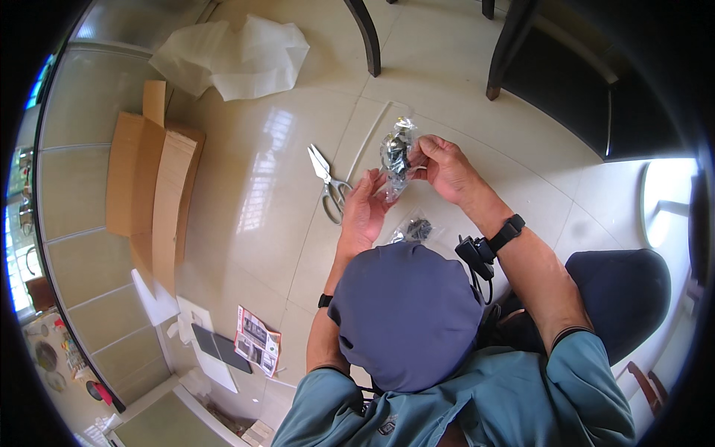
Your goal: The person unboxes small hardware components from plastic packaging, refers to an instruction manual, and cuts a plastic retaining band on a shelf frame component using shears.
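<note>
A see-through plastic bag of small dark and shiny metal parts (398, 153) is held up between my two hands, over the tiled floor. My right hand (448, 170) pinches its right side with thumb and fingers. My left hand (364, 212) has its fingers closed at the bag's lower left edge. What the parts are, I cannot make out. Below the hands lies a second plastic bag with dark parts (418, 228), partly hidden by the cap. Grey-handled scissors (333, 191) lie on the floor left of my left hand, blades spread a little.
A thin white strip (368, 140) lies beyond the scissors. To the left stand an opened cardboard box (160, 190) and crumpled white wrapping (249, 61). A printed leaflet (258, 343) lies at lower left. Dark furniture legs (365, 37) rise at the far side.
</note>
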`<state>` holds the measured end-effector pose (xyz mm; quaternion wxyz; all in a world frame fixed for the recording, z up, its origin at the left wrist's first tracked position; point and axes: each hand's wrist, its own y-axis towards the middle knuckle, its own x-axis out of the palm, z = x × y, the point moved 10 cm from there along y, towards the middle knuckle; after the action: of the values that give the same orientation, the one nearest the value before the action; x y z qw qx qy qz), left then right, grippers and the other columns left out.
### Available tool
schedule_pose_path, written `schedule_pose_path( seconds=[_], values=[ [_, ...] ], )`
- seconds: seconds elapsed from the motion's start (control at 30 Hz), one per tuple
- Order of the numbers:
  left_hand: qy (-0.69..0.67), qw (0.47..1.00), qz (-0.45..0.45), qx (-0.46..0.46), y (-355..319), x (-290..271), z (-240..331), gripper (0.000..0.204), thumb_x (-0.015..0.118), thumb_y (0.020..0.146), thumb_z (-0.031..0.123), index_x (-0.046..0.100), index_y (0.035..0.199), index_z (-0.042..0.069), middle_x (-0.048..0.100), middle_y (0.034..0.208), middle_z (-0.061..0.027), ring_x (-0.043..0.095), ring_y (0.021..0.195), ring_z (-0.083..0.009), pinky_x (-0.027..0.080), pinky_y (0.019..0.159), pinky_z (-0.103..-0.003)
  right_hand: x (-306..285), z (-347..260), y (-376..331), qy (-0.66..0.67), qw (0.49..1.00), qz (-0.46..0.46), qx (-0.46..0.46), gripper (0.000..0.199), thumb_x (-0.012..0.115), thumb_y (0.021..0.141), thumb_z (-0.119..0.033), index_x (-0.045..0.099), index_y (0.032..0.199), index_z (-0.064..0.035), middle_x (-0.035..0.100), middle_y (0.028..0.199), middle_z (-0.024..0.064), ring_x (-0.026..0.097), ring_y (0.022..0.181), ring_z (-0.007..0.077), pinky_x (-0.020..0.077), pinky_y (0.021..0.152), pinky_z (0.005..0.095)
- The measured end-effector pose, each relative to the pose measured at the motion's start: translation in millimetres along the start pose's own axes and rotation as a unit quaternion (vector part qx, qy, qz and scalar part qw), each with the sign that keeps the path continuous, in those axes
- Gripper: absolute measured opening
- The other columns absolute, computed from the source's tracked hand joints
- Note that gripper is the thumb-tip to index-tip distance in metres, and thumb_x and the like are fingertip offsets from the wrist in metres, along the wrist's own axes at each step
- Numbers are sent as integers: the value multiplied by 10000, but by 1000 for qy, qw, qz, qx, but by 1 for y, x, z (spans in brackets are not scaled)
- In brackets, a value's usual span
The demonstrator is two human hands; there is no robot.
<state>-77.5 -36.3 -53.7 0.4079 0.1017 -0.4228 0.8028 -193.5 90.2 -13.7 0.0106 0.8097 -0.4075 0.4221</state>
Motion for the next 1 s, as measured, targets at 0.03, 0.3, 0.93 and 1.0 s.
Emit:
schedule_pose_path(
  seconds=[0.03,0.3,0.93,1.0],
  values=[
    [-39,997,-50,-46,-8,28,-7,377,633,942,360,606,1094,16,639,1008,-107,631,963,-260,513,820,-402,-2,1,1,38,999,-16,0,215,583,969,-287,619,886,-92,644,822,28,615,770,152,523,738,347],
    [-36,990,-129,52,3,34,16,329,595,925,48,551,1239,-38,663,1128,-135,644,1041,-252,525,915,-395,9,3,1,50,995,-84,24,192,598,960,-268,620,931,-79,637,873,37,621,794,163,524,728,347],
    [136,975,-153,89,-27,63,78,469,462,815,-71,547,1275,-92,676,1074,-130,668,879,-183,562,746,-304,11,-26,-1,-181,983,44,0,475,727,863,-287,575,1207,4,640,987,35,590,866,108,488,754,268],
    [133,977,-133,98,-35,68,81,441,497,847,-41,545,1283,-81,675,1065,-120,663,856,-171,554,735,-290,19,-24,-1,-214,977,10,15,432,731,860,-253,588,1172,9,638,964,24,578,859,95,481,761,264]
  ],
)
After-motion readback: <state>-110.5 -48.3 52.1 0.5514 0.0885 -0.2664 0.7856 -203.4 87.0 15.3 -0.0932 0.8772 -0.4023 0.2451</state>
